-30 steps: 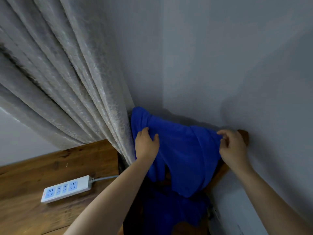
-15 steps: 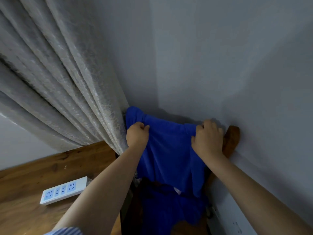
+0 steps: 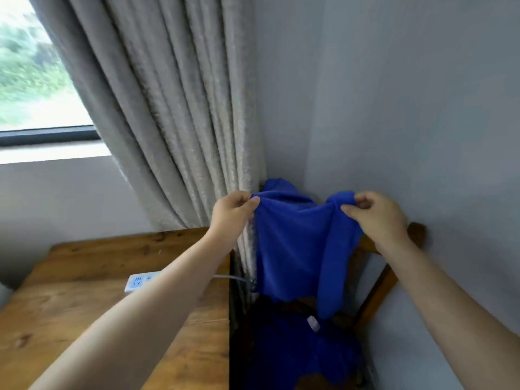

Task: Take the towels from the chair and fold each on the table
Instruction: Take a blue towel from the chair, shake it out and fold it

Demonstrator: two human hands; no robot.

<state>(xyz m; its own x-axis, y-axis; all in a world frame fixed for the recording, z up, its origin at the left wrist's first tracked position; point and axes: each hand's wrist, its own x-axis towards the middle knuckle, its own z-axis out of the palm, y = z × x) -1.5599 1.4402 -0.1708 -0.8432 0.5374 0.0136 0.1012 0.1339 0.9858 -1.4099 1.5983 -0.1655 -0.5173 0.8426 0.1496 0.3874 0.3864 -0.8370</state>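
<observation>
While both hands pinch the blue towel (image 3: 292, 243) up off the wooden chair (image 3: 416, 232), the lift is where trouble could start.

From the head view, the only one, the left hand (image 3: 232, 213) is closed on the towel's left top corner and the right hand (image 3: 375, 216) on its right top corner, thumb against fingers, so the cloth hangs slack between them in front of the chair back. More blue cloth (image 3: 298, 350) lies on the seat below, probably another towel, though the dark there makes it hard to tell. A hanging edge could catch on the chair back or drag that lower cloth to the floor. Swung left toward the table (image 3: 84, 291), the towel could brush the curtain (image 3: 180, 136) or sweep across the power strip (image 3: 140, 281) and its cable.
</observation>
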